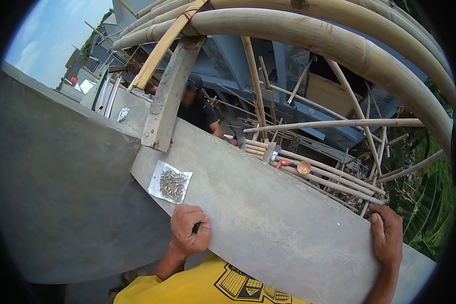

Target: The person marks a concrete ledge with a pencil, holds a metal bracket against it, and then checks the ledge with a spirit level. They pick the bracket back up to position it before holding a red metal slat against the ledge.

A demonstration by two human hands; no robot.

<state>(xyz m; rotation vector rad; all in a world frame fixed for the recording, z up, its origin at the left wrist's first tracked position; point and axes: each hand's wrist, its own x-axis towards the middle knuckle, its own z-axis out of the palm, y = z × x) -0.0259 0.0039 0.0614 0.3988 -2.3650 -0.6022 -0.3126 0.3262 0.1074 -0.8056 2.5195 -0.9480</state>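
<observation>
My left hand is closed in a loose fist at the near edge of a grey concrete ledge. A dark gap shows between its curled fingers and thumb; whether anything is inside I cannot make out. Just beyond it, a clear plastic bag of small metal screws lies flat on the ledge. At the right, my right hand is bent over the far edge of the ledge, its thumb along the top and its fingertips partly hidden.
Past the ledge, a person in a dark shirt works among bamboo scaffolding. A red tool and a round orange-brown bowl rest on the poles. A rough concrete post rises from the ledge. Thick curved bamboo arches overhead.
</observation>
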